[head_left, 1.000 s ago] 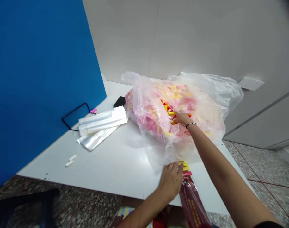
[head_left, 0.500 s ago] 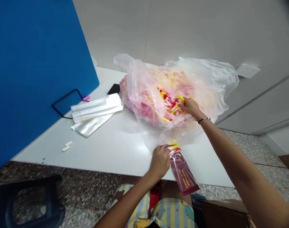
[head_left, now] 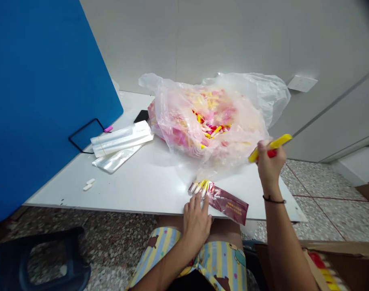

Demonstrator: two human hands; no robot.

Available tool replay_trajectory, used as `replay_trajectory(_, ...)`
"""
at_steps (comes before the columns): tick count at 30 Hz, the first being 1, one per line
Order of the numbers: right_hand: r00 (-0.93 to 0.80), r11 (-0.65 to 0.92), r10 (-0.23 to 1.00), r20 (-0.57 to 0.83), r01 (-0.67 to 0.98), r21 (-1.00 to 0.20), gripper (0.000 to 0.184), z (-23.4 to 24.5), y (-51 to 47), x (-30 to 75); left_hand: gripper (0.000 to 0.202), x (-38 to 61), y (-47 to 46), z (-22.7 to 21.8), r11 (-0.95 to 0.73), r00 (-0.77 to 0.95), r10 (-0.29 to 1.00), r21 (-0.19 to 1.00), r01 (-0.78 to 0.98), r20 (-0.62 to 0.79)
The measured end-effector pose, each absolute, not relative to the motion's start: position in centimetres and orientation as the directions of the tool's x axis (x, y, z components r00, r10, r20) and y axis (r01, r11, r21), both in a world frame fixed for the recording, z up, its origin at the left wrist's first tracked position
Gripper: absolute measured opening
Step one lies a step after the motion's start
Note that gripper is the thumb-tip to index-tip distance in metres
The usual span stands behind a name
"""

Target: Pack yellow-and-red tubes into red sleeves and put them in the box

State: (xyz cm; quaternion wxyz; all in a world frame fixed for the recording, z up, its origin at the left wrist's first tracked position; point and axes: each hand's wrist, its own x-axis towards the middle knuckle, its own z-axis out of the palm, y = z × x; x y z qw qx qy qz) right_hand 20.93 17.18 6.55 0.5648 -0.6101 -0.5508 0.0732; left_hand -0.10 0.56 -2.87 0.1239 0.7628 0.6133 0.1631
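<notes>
A big clear plastic bag (head_left: 214, 117) full of small yellow, pink, red and white pens lies on the white table (head_left: 148, 182). My right hand (head_left: 269, 165) is raised to the right of it, closed on a yellow pen (head_left: 271, 146) and something red beside it. My left hand (head_left: 196, 216) rests at the table's front edge, fingers stretched flat on the mouth of a slim dark red packet (head_left: 228, 203) with several pens sticking out of it.
A blue partition (head_left: 42, 93) stands at the left with a black wire foot. Clear empty sleeves (head_left: 120, 141), a black phone (head_left: 141, 116), a pink clip (head_left: 108, 129) and two white caps (head_left: 88, 185) lie on the table. A cardboard box (head_left: 330, 262) sits low right.
My right hand came out of the big bag with a yellow pen and lifted to the right. The red packet swung flatter along the table edge under my left hand.
</notes>
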Motion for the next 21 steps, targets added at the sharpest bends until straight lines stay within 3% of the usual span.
replay_trajectory(2,0.268,0.064,0.914,0.305,0.646,-0.761,0.054,4.1,15.2,21.8,0.052,0.1,0.1,-2.6,-0.204,0.181,0.979,0.383,0.901,0.096)
replay_trajectory(5,0.18,-0.138,0.984,0.017,0.809,-0.571,0.046,0.8,14.0,22.8,0.046,0.4,0.6,-2.3,-0.311,0.276,0.95,0.375,0.873,0.146)
replay_trajectory(8,0.233,-0.241,0.97,-0.063,0.918,-0.315,0.038,-1.2,13.8,23.4,0.048,1.1,2.8,-2.2,-0.532,0.493,0.846,0.339,0.776,0.201)
replay_trajectory(10,0.241,-0.248,0.969,-0.058,0.937,-0.247,0.038,-2.0,13.9,23.7,0.061,1.8,4.8,-2.4,-0.632,0.603,0.774,0.292,0.718,0.193)
replay_trajectory(15,0.144,-0.134,0.99,-0.004,0.911,-0.39,0.034,-3.5,13.8,24.1,0.095,2.6,8.4,-3.0,-0.657,0.655,0.75,0.218,0.722,0.088)
replay_trajectory(21,0.136,-0.093,0.989,0.052,0.864,-0.495,0.042,-4.6,13.4,24.8,0.09,2.0,7.3,-2.2,-0.554,0.534,0.832,0.167,0.816,0.15)
